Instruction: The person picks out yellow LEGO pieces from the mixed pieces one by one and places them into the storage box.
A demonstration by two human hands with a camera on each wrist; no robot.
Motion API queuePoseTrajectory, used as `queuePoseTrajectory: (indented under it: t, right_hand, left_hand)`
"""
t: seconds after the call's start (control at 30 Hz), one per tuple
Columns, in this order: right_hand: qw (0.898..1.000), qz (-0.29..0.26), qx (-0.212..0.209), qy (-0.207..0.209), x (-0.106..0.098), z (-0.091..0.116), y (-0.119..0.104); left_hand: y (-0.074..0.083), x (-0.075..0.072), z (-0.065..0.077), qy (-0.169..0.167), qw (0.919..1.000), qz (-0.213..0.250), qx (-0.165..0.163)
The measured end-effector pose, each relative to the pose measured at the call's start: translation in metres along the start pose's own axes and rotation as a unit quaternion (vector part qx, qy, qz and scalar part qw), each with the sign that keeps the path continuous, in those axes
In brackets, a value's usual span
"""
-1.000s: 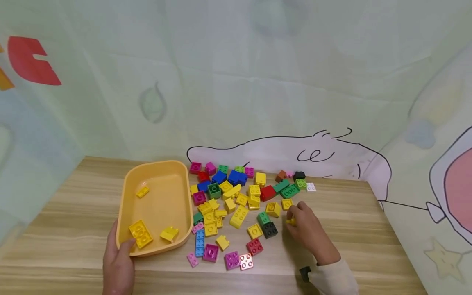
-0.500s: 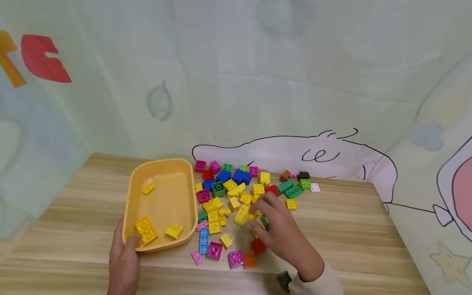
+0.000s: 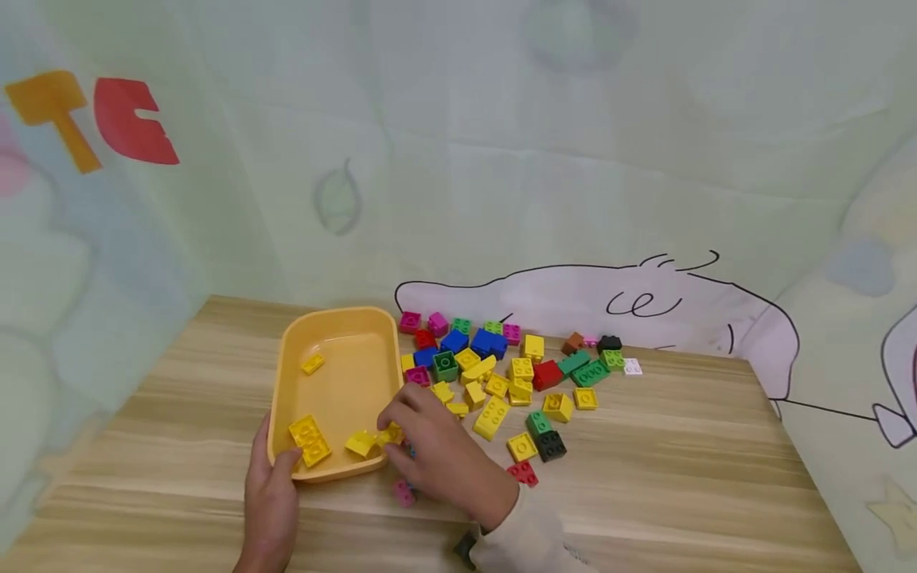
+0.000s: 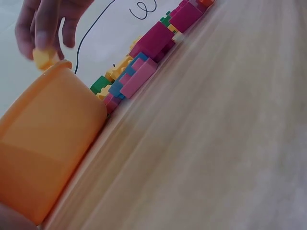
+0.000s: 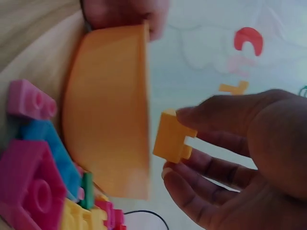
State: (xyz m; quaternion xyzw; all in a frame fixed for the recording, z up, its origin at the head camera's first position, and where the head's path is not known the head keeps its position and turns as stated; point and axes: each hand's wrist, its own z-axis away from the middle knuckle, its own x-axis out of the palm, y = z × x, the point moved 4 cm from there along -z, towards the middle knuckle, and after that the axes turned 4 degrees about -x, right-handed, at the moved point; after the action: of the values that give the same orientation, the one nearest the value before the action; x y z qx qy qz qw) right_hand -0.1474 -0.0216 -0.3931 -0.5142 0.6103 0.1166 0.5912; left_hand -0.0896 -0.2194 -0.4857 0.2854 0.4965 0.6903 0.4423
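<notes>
My left hand (image 3: 272, 497) grips the near left corner of an orange-yellow plastic tray (image 3: 351, 382), thumb over the rim. Inside the tray lie a small yellow brick (image 3: 313, 364), a larger yellow piece (image 3: 310, 440) with round sockets and a curved yellow brick (image 3: 361, 443). Over the tray's near right rim, my right hand (image 3: 440, 450) pinches a yellow toy brick (image 5: 169, 136) between thumb and fingertips. Its studs face the palm in the right wrist view. From the left wrist view, this brick shows just above the tray's rim.
Right of the tray spreads a heap of loose bricks, among them yellow ones (image 3: 491, 419), blue ones (image 3: 489, 344) and a black one (image 3: 551, 446). My right forearm hides some nearer bricks. A printed cloth (image 3: 458, 199) hangs behind the wooden table (image 3: 680, 469).
My right hand has carried the yellow brick leftward from the right side of the heap to the tray's rim. The left hand keeps its grip on the tray. The head view has swung left.
</notes>
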Motion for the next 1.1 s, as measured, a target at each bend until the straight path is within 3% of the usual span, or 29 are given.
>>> queuePoseTrajectory:
  t: [0.2, 0.37, 0.47, 0.67, 0.83, 1.1]
  right_hand:
    - [1.000, 0.000, 0.015, 0.006, 0.007, -0.003, 0.004]
    - [1.000, 0.003, 0.031, 0.001, -0.001, 0.000, 0.008]
    - [0.997, 0.002, 0.074, 0.015, -0.015, 0.005, 0.020]
    - [0.983, 0.037, 0.174, 0.054, -0.041, 0.025, 0.063]
    - [0.973, 0.075, 0.215, 0.023, -0.039, 0.036, 0.088]
    - [0.962, 0.066, 0.261, -0.033, -0.031, 0.040, 0.102]
  left_hand:
    - [0.000, 0.001, 0.002, 0.006, 0.9998, -0.014, 0.008]
    - [0.000, 0.000, 0.002, 0.016, 0.9996, -0.021, 0.009]
    - [0.000, 0.000, 0.002, 0.015, 0.9996, -0.022, 0.008]
    - [-0.001, 0.000, 0.002, 0.018, 0.9995, -0.026, 0.003]
    - [-0.002, 0.001, 0.001, 0.023, 0.9995, -0.022, -0.003]
    - [-0.002, 0.002, -0.001, 0.019, 0.9996, -0.022, -0.005]
